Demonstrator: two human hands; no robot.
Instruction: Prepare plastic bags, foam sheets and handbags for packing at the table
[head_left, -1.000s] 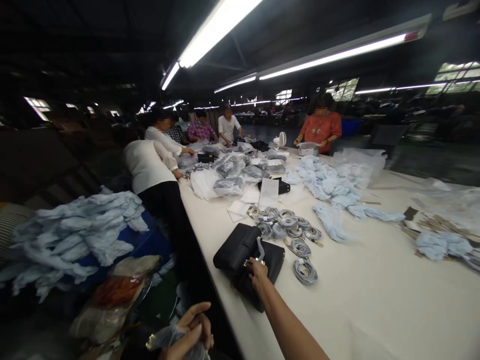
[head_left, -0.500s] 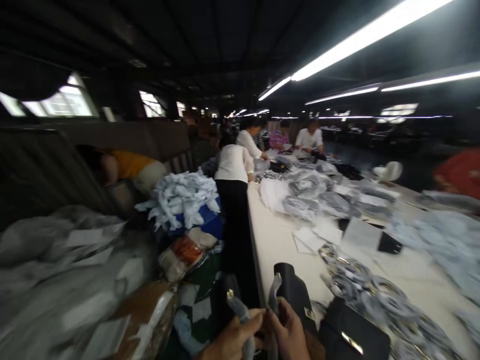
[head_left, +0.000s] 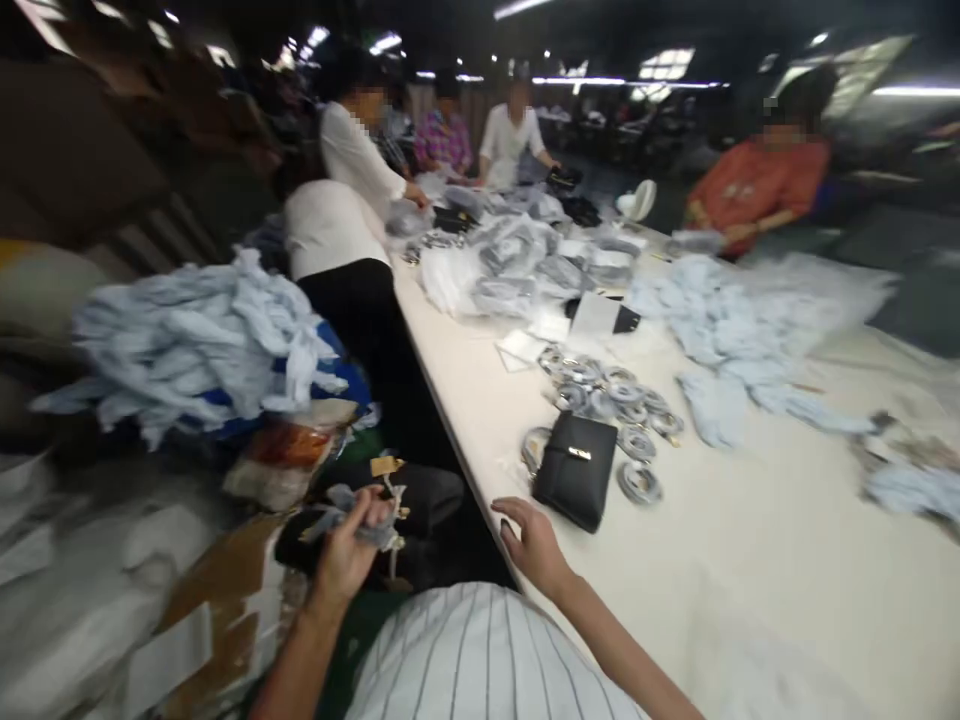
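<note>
My left hand is closed on a crumpled bunch of grey wrapped straps, with a tan tag and small gold-coloured fittings showing. Beneath it lies something dark that I cannot make out clearly. At the table's near edge my right hand is empty, its fingers apart and slightly bent. Just beyond it a black bag with a gold-coloured bar lies on the white table. Coiled grey wrapped straps are spread around and behind the bag.
Pale blue cloth-like pieces are heaped on a blue container at left, and more lie on the table. An opened cardboard box stands low at left. Plastic-wrapped goods cover the table further back. Several people work around it.
The view has swung right and down. My hands, together on a grey wrapped strap before, have separated. The right has let go; the left holds the bunch lower left. The black bag shows whole.
</note>
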